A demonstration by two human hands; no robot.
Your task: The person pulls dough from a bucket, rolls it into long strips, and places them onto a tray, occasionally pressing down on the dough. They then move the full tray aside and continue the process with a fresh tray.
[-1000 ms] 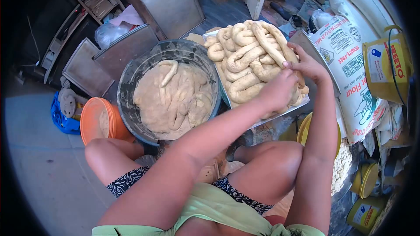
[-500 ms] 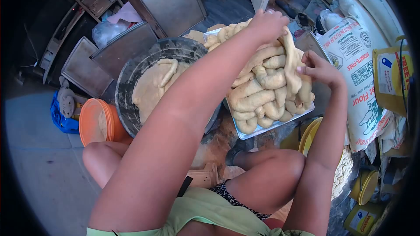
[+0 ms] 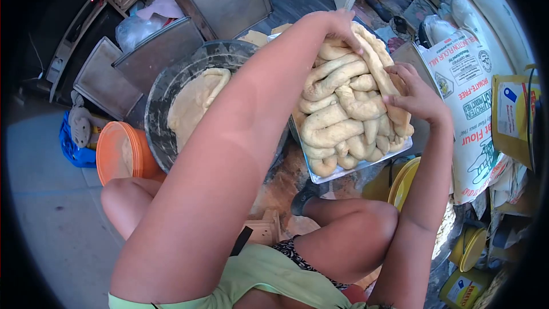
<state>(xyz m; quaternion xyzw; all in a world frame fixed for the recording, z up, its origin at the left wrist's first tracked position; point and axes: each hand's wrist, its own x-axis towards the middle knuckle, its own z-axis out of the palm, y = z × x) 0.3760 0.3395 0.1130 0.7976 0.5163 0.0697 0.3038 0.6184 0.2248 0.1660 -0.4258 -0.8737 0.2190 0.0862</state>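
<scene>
A wide dark tub [image 3: 157, 106] sits left of the middle, holding a mass of dough [image 3: 184, 111], with a loop of dough lying on top; the person's left arm crosses in front and hides much of it. To the right leans a printed flour sack [image 3: 468, 129], and a metal sheet [image 3: 229, 6] stands upright beyond the tub. Just beside the tub, tilted in view, is a pale-rimmed tray [image 3: 337, 174] heaped with thick dough ropes [image 3: 329, 133], folded back and forth over one another. An orange bucket [image 3: 139, 157] is near the tub's left side, and a yellow bucket [image 3: 407, 177] is beside the person's right knee.

On the heap, along the tray's right side, lies a long dough strip [image 3: 374, 66]. The left hand [image 3: 345, 30] is over its far end, thumb laid along it; whether the other fingers pinch it cannot be told. The right hand [image 3: 413, 94] is at the strip's outer side, fingers curved, thumb spread apart from them, tips touching the dough.
</scene>
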